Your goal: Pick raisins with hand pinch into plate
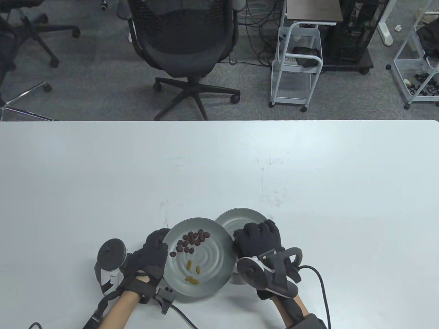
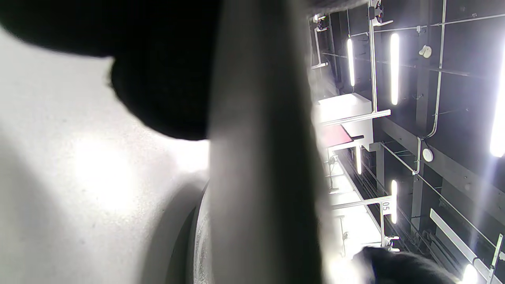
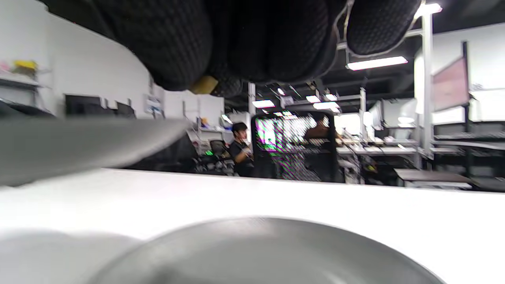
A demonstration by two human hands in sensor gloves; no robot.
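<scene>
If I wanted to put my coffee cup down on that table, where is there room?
The white table is bare from its far edge down to the two plates, and out to both sides. It is crowded only near the front edge: the plate with raisins, the second plate, the left hand and the right hand.

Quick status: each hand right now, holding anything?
Left hand: grips rim of raised grey metal plate of raisins.
Right hand: fingers curled; small yellowish piece pinched.

Raisins (image 1: 190,240) in left plate (image 1: 212,274); second plate (image 1: 240,219) behind-right.
</scene>
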